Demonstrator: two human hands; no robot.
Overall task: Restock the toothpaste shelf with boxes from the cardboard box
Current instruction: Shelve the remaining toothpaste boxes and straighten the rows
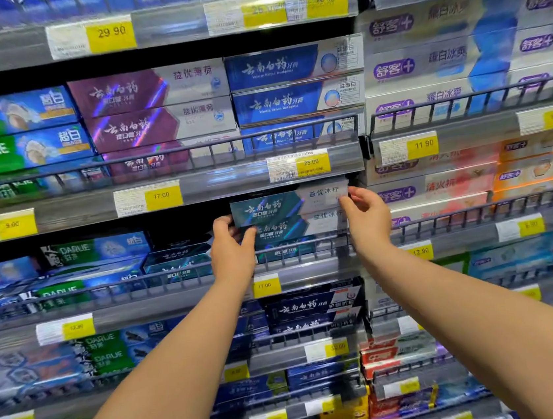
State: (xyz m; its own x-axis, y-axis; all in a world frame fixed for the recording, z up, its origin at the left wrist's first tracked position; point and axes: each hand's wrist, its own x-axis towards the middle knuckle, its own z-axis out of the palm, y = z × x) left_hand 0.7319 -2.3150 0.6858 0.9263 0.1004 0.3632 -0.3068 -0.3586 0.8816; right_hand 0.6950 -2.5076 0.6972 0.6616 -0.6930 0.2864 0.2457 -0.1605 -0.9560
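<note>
Step in hand: I judge I am seating a teal toothpaste box [288,204] on top of the teal stack [291,230] in its shelf bay.
Where the box is: at the bay's mouth, just under the price rail [315,165], above the wire fence [293,247], roughly level.
Left hand [231,245]: fingers curled round the box's left end, thumb in front.
Right hand [367,214]: fingertips pinch the right end.
How to do it well: I keep both ends level, slide straight back, and clear the rail above without scraping.
Alignment: I set its face flush with the box beneath, print forward.
Risk: the neighbouring lower teal boxes [177,260] lie close on the left; a skewed push could nudge them.
Cardboard box: not in view.
</note>
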